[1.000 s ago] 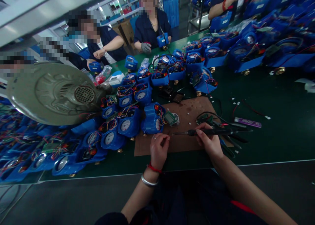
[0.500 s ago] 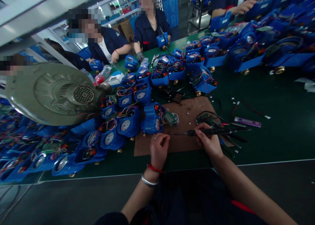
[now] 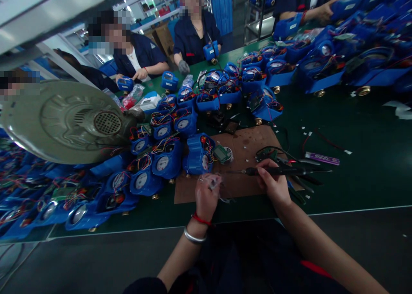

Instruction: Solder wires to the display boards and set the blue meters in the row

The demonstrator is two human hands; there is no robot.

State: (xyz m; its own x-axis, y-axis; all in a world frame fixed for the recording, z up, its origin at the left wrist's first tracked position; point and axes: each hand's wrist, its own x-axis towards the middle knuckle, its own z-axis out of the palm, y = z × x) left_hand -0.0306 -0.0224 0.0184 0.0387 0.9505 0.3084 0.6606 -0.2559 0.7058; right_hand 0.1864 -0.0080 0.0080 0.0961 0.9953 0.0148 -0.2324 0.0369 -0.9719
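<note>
1. The right hand [image 3: 273,185] gripped a soldering iron [image 3: 281,171], its tip pointing left over a cardboard sheet [image 3: 259,137] near the bench's [image 3: 370,165] front edge.
2. The left hand [image 3: 207,195] was closed in a pinch over the cardboard's front left part; smoke [image 3: 225,191] veiled its fingertips, so I cannot tell what they held.
3. Just beyond that hand, a blue meter [image 3: 194,150] stood at the cardboard's left edge, wired to a circuit board [image 3: 221,153] on the sheet.
4. Dark-handled tools [image 3: 310,179] crowded the cardboard's right edge, close under the iron; a purple stick [image 3: 322,158] lay farther right on the bench.
5. A dark box [image 3: 231,126] sat at the cardboard's far edge.
6. More meters [image 3: 140,181] packed the bench's left side up to its front edge, and a big green housing [image 3: 58,122] blocked the view of some.
7. Another cluster [image 3: 322,71] filled the far right.
8. Along the far edge, co-workers handled meters; one wore a grey glove [image 3: 183,67].
</note>
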